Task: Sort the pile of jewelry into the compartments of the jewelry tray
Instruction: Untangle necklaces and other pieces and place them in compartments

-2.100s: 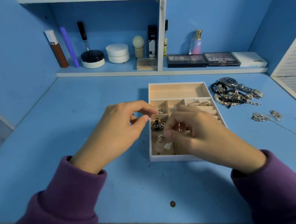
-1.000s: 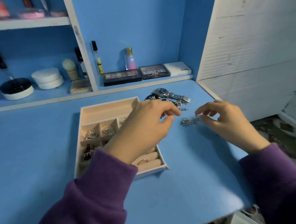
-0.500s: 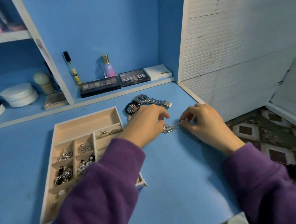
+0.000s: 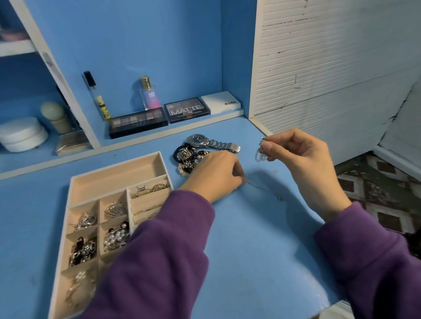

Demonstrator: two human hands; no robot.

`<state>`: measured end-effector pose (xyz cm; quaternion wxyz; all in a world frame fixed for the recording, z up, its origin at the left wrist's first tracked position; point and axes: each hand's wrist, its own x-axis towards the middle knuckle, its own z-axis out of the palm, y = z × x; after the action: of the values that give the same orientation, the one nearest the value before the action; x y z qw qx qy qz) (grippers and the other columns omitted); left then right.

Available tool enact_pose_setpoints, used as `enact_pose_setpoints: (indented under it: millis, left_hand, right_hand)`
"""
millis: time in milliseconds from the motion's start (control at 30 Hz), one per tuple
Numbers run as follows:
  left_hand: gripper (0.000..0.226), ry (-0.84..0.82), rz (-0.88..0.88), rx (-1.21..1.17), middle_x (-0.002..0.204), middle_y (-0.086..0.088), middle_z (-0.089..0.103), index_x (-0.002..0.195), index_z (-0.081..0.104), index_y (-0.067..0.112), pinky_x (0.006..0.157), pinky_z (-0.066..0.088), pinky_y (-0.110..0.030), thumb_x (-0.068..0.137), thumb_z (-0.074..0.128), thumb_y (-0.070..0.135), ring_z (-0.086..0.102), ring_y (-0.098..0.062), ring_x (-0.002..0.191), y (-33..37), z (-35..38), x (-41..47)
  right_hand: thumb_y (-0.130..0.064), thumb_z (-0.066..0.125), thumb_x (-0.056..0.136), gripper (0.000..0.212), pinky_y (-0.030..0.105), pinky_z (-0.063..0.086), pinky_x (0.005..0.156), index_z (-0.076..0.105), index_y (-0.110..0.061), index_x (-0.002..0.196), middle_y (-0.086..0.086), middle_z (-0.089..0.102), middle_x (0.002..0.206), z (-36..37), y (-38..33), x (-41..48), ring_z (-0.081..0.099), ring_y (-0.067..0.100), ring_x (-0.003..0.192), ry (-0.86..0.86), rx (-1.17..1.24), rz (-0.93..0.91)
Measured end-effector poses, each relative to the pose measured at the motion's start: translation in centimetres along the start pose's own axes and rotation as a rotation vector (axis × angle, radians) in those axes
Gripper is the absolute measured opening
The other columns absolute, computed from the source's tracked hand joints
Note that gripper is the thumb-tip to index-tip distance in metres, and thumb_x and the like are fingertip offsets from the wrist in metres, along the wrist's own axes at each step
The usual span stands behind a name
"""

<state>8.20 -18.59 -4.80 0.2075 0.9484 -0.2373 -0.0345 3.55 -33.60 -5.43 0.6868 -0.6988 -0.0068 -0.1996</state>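
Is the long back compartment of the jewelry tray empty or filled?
Empty: the long back compartment shows only bare beige lining, nothing inside.

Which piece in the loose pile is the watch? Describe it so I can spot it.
On the blue desk, right of the tray, lies the pile. The watch sits at its far edge: the only piece with a round dark dial and a flat silver link band.

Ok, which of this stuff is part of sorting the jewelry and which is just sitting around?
Part of the job:
tray
watch
bracelet pile
silver chain pinched in the right hand
thin necklace at the left hand

Just lying about:
makeup palettes
perfume bottle
white jars
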Motion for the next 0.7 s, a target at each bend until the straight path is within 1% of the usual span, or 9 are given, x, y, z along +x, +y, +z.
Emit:
enact_pose_setpoints:
  millis: [100, 167, 267, 367, 400, 467, 533, 633, 700]
  left_hand:
    - [0.014, -0.037, -0.008, 0.039, 0.101, -0.007, 0.067, 0.089, 0.071, 0.016, 0.081, 0.04, -0.029, 0.086, 0.058, 0.023, 0.051, -0.026, 0.104, 0.1, 0.1, 0.0]
    - [0.015, -0.026, -0.012, 0.04, 0.098, -0.006, 0.066, 0.087, 0.07, 0.015, 0.077, 0.039, -0.028, 0.087, 0.057, 0.023, 0.049, -0.025, 0.102, 0.1, -0.1, -0.2]
    - [0.008, 0.075, -0.044, -0.102, 0.078, 0.008, 0.059, 0.08, 0.063, 0.022, 0.065, 0.036, -0.023, 0.085, 0.058, 0.024, 0.054, -0.015, 0.084, 0.1, -1.2, -1.4]
    - [0.007, 0.191, -0.072, -0.307, 0.076, 0.012, 0.062, 0.077, 0.06, 0.025, 0.06, 0.04, -0.015, 0.083, 0.061, 0.028, 0.057, -0.008, 0.074, -0.2, -2.9, -3.2]
    - [0.007, 0.218, -0.078, -0.37, 0.079, 0.011, 0.066, 0.078, 0.061, 0.024, 0.063, 0.043, -0.016, 0.083, 0.062, 0.029, 0.059, -0.009, 0.075, -0.4, -3.4, -3.9]
    - [0.006, 0.257, -0.084, -0.484, 0.08, 0.007, 0.07, 0.081, 0.063, 0.022, 0.07, 0.048, -0.026, 0.082, 0.064, 0.028, 0.063, -0.013, 0.078, -0.6, -4.5, -5.5]
    - [0.005, 0.273, -0.082, -0.589, 0.078, 0.006, 0.073, 0.082, 0.062, 0.021, 0.073, 0.051, -0.031, 0.083, 0.063, 0.026, 0.066, -0.012, 0.08, -0.9, -5.7, -7.1]
    - [0.003, 0.308, -0.07, -0.617, 0.077, 0.008, 0.073, 0.082, 0.062, 0.024, 0.075, 0.053, -0.038, 0.083, 0.063, 0.026, 0.067, -0.011, 0.078, -1.7, -7.3, -9.6]
    - [0.002, 0.332, -0.067, -0.592, 0.076, 0.007, 0.073, 0.082, 0.063, 0.025, 0.072, 0.054, -0.043, 0.082, 0.064, 0.025, 0.067, -0.017, 0.076, -2.3, -8.2, -11.3]
  right_hand:
    - [-0.005, 0.068, 0.079, 0.006, 0.02, 0.049, 0.068, 0.065, -0.01, 0.08, 0.001, 0.068, 0.073, 0.1, 0.0, -0.1, 0.06, 0.012, 0.068, -0.015, -0.009, 0.003]
    - [-0.004, 0.067, 0.08, 0.005, 0.019, 0.049, 0.068, 0.064, -0.006, 0.083, 0.005, 0.067, 0.076, 0.2, 0.0, -0.2, 0.06, 0.012, 0.069, -0.029, -0.013, 0.001]
    - [-0.004, 0.067, 0.08, 0.006, 0.018, 0.048, 0.068, 0.063, -0.003, 0.084, 0.006, 0.066, 0.077, 0.2, 0.0, -0.4, 0.059, 0.013, 0.07, -0.054, -0.03, -0.008]
    - [-0.007, 0.068, 0.08, 0.005, 0.018, 0.047, 0.069, 0.064, -0.005, 0.082, 0.003, 0.065, 0.077, 0.6, -0.3, -0.7, 0.058, 0.009, 0.071, -0.085, -0.067, -0.015]
    - [-0.007, 0.068, 0.08, 0.004, 0.017, 0.047, 0.068, 0.064, -0.006, 0.081, 0.002, 0.064, 0.077, 0.9, -0.4, -0.9, 0.057, 0.007, 0.07, -0.091, -0.067, -0.018]
    - [-0.005, 0.067, 0.08, 0.006, 0.015, 0.046, 0.066, 0.064, -0.009, 0.078, 0.002, 0.063, 0.075, 1.7, -0.9, -1.4, 0.056, 0.005, 0.068, -0.095, -0.054, -0.026]
    - [-0.004, 0.067, 0.08, 0.008, 0.016, 0.045, 0.065, 0.063, -0.009, 0.077, 0.003, 0.063, 0.073, 2.6, -1.4, -2.0, 0.056, 0.005, 0.066, -0.115, -0.025, -0.027]
    - [-0.004, 0.067, 0.079, 0.008, 0.022, 0.044, 0.064, 0.063, -0.011, 0.076, 0.008, 0.065, 0.073, 4.4, -2.3, -3.2, 0.057, 0.015, 0.07, -0.184, 0.022, -0.007]
    - [-0.004, 0.067, 0.079, 0.01, 0.019, 0.044, 0.062, 0.064, -0.013, 0.076, 0.006, 0.067, 0.072, 5.8, -3.1, -4.2, 0.06, 0.015, 0.07, -0.256, 0.048, -0.002]
